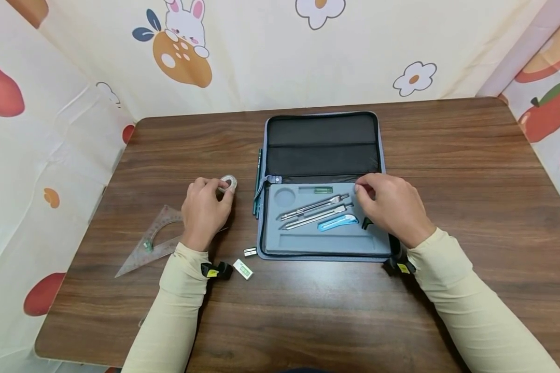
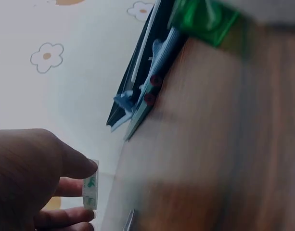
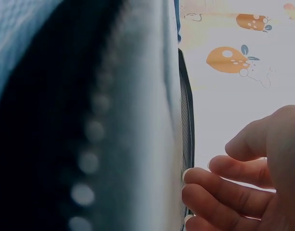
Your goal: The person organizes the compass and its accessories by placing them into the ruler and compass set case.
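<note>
My left hand (image 1: 204, 212) pinches a small roll of tape (image 1: 228, 182) by its edge, left of the open zip case (image 1: 324, 258). In the left wrist view, thumb and fingers grip the roll of tape (image 2: 90, 192), which has green print on its side. My right hand (image 1: 394, 206) is at the right side of the grey-blue tray (image 1: 324, 242), fingertips near its upper right corner. The right wrist view shows that hand (image 3: 243, 180) with loosely bent fingers and nothing between them. In the tray lie two silver compasses (image 1: 315, 216), a blue utility knife (image 1: 338, 223) and a small green case (image 1: 323, 190).
A clear set square (image 1: 137, 254) lies partly behind the left forearm. A white eraser (image 1: 243, 269) and a small silver piece (image 1: 250, 252) are in front of the case. Dark pencils (image 1: 257, 176) stick out at its left side. Patterned curtains (image 1: 261, 62) surround the wooden table (image 1: 308, 311).
</note>
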Demonstrator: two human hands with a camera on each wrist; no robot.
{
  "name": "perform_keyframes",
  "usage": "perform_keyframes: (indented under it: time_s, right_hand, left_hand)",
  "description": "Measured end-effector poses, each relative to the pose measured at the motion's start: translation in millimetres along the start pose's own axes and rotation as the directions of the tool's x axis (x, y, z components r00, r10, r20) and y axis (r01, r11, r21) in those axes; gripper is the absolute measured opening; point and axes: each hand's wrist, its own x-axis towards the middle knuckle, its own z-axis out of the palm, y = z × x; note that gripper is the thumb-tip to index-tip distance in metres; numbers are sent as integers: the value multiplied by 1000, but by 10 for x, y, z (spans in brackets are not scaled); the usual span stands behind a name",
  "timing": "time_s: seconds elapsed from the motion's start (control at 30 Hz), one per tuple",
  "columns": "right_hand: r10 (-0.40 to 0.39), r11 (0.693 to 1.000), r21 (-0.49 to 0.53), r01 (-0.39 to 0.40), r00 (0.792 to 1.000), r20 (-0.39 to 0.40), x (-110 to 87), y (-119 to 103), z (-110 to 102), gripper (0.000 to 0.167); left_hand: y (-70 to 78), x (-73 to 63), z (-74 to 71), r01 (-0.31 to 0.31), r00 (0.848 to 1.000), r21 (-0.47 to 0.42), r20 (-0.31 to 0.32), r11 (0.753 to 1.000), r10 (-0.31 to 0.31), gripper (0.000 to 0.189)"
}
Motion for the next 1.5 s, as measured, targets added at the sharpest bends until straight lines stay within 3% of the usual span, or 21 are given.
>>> perform_keyframes:
  time_s: [0.23,0.37,0.67,0.87,1.07,1.5]
  right_hand:
    - [-7,1000,-1,7,1000,-4,9,-1,11,19]
    - [-10,1000,-5,10,1000,0,10,0,18,19]
    - [-19,1000,-17,19,1000,-9,11,7,16,19]
    - [-21,1000,-17,21,1000,-4,10,4,19,19]
    - [-26,1000,-18,26,1000,-7,7,6,24,19]
    - [-17,999,-28,17,1000,9,12,-4,29,20]
  left_hand:
    - [95,-39,24,-79,996,-7,-46,997,79,22]
    - [159,-66,32,-149,985,-8,-90,989,148,22]
    - [346,-103,79,-348,929,-42,-146,936,339,20]
    - [435,-147,105,-430,902,-117,-102,895,419,18]
    - [507,-178,158,-464,886,-140,-70,875,459,15]
    - [579,-183,215,-470,881,-158,-23,869,472,13]
